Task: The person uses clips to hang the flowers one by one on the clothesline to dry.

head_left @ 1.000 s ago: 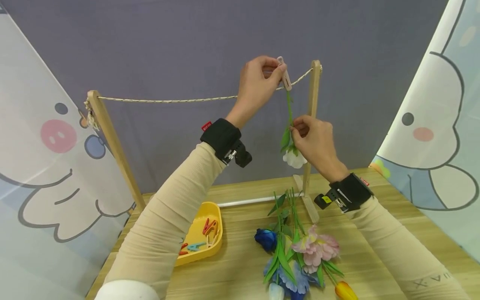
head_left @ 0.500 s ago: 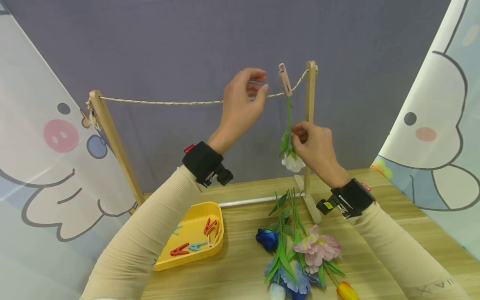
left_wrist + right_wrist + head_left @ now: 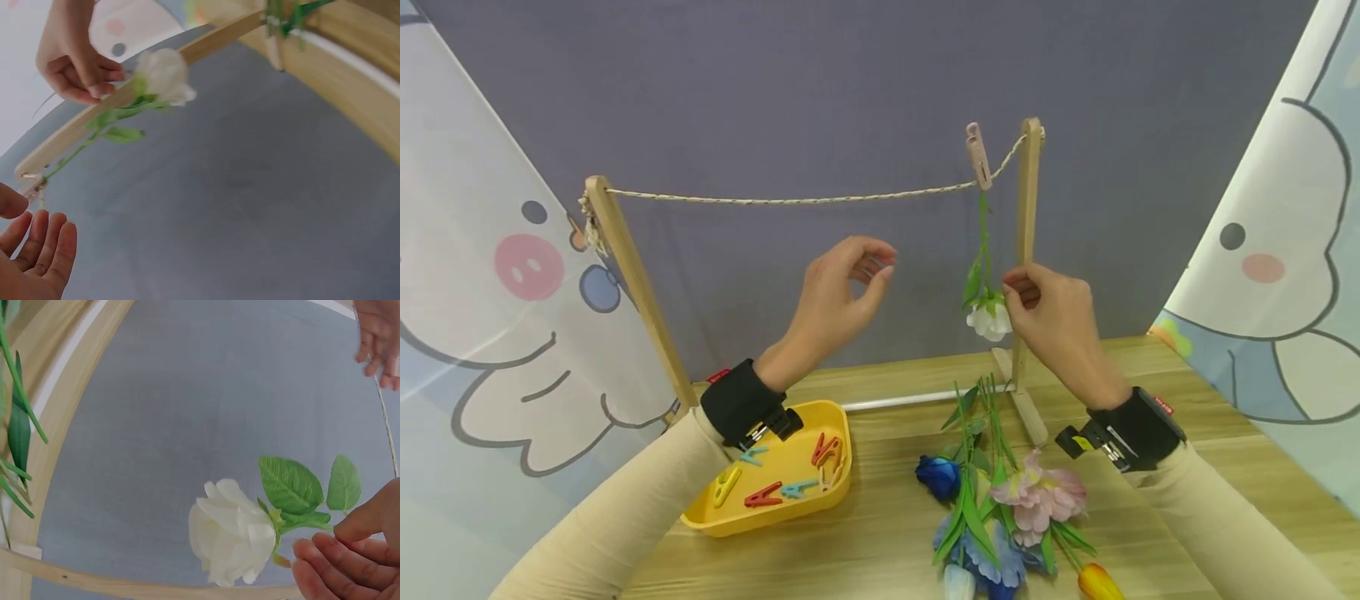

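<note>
A white rose (image 3: pixel 989 319) hangs head-down from a pale pink clothespin (image 3: pixel 978 156) clipped to the rope (image 3: pixel 790 200), close to the right-hand wooden post (image 3: pixel 1027 250) of a small drying rack. Its green stem runs straight down from the pin, and the bloom sits just beside the post, above the far part of the surface (image 3: pixel 887 533).

The right hand (image 3: pixel 1052 312) is at the bloom: its curled fingertips (image 3: pixel 325 553) are right at the base of the flower, by the leaves. I cannot tell from here whether they pinch the stem or only touch it. The left hand (image 3: pixel 838 292) hangs in the air below the rope, well apart from the pin, fingers loosely curled toward the thumb and holding nothing.

Below, near the middle of the surface, lies a bunch of artificial flowers with green stems: a dark blue rose (image 3: pixel 937 476), a pink bloom (image 3: pixel 1041 497), a light blue flower (image 3: pixel 992 562) and an orange tulip (image 3: pixel 1099 582) at the near edge. Toward the left edge sits a yellow tray (image 3: pixel 842 479) with coloured clothespins (image 3: pixel 775 492) inside. The left post (image 3: pixel 632 287) leans at the far left corner, with the rope knotted at its top. A grey backdrop and cartoon-printed curtains close in the scene.
</note>
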The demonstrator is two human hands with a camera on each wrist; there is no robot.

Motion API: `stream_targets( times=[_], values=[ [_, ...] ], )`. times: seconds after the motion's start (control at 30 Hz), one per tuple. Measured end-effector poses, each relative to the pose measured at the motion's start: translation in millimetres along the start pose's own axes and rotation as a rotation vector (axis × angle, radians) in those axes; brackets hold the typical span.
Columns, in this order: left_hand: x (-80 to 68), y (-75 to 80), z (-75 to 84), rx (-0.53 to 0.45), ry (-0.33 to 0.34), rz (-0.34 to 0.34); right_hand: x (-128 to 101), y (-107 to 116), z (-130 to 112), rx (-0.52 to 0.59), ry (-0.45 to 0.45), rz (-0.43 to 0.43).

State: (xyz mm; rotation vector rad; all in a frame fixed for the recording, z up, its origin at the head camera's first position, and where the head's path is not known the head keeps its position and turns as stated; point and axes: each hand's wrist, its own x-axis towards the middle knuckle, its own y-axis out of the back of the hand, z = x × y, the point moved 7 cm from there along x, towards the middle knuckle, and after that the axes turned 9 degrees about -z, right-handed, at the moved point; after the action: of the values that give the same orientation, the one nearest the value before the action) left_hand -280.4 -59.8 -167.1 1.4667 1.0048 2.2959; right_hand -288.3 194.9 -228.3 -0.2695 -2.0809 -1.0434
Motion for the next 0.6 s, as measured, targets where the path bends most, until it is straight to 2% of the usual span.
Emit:
stream_targets(
  times=[0.13, 0.33, 0.6],
  values=[
    [-25.9, -2.8, -12.9, -0.009, 0.065, -0.048, -12.2, -1.9, -2.5, -0.004, 0.002, -0.031],
    [-66.2, -11.4, -37.7, -0.025, 0.204, -0.148, -27.7, -9.0, 0.2, -0.005, 0.006, -0.087],
    [-124.2, -18.2, -66.4, -0.013, 0.364, -0.245, -45.8, -33.4, 10.3, -0.031, 0.019, -0.21]
  ],
)
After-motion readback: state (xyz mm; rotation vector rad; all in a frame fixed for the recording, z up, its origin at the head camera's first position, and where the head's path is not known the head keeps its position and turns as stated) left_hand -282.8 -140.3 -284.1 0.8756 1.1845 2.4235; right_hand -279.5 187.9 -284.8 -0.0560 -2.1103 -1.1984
